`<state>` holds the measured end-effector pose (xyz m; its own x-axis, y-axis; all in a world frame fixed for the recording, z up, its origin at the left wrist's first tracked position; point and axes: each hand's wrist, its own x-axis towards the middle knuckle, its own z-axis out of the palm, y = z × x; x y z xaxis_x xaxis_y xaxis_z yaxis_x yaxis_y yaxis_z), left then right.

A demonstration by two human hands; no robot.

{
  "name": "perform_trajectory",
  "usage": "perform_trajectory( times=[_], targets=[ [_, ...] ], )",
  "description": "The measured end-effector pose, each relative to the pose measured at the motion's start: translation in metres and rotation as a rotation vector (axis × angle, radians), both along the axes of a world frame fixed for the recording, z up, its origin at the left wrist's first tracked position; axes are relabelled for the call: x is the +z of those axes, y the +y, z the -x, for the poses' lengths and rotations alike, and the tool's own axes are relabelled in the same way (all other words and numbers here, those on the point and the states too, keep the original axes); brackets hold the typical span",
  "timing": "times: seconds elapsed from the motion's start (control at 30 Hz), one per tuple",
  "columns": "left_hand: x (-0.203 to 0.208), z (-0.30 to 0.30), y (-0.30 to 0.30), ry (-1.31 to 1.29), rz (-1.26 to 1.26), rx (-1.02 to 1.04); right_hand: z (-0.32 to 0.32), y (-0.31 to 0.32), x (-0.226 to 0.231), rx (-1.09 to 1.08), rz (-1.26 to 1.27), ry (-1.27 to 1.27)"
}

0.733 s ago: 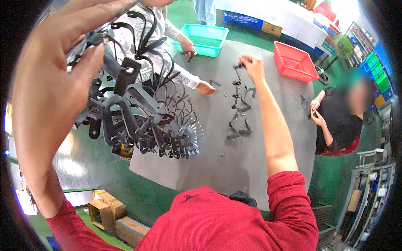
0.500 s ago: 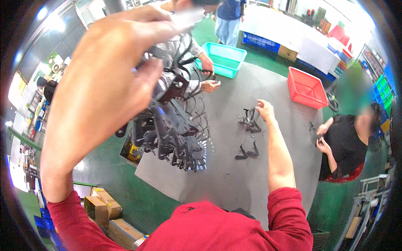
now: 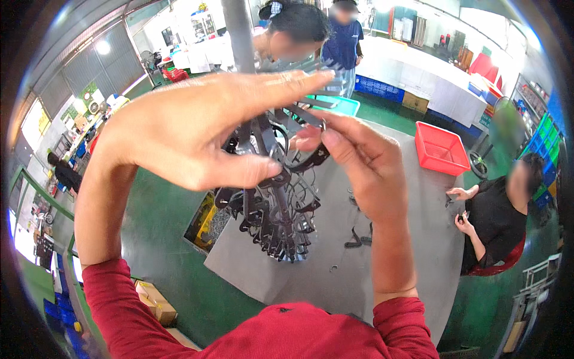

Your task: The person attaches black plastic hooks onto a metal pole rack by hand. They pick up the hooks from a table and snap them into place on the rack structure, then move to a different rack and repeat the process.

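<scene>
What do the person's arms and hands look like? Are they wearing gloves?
No gloves: the left hand and right hand are bare. Both forearms are bare too, with red sleeves pushed up near the elbows. No rings or watch show.

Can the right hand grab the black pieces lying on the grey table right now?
Probably not at once. The right hand is raised, its fingertips pinching a curved black plastic piece at the hanging bunch of black parts. The loose black pieces lie below on the grey table, with nothing blocking the way down.
</scene>
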<state>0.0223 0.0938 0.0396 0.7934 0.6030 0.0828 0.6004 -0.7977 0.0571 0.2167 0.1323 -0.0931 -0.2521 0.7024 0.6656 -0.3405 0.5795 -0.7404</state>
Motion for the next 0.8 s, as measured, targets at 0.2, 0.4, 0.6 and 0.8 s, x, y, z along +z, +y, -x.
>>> perform_trajectory(
  times=[0.2, 0.4, 0.6, 0.8],
  targets=[
    [-0.010, -0.011, -0.010, -0.022, -0.036, 0.010, -0.002, -0.013, 0.005, -0.087, 0.093, -0.076],
    [-0.024, -0.024, -0.018, -0.151, -0.290, 0.078, -0.012, -0.014, 0.007, -0.176, 0.042, -0.180],
    [-0.031, -0.026, -0.022, -0.089, -0.414, 0.071, -0.017, -0.018, 0.014, -0.159, 0.130, -0.185],
    [-0.032, -0.029, -0.021, -0.101, -0.424, 0.066, -0.010, -0.012, 0.003, -0.211, 0.047, -0.085]
  ],
)
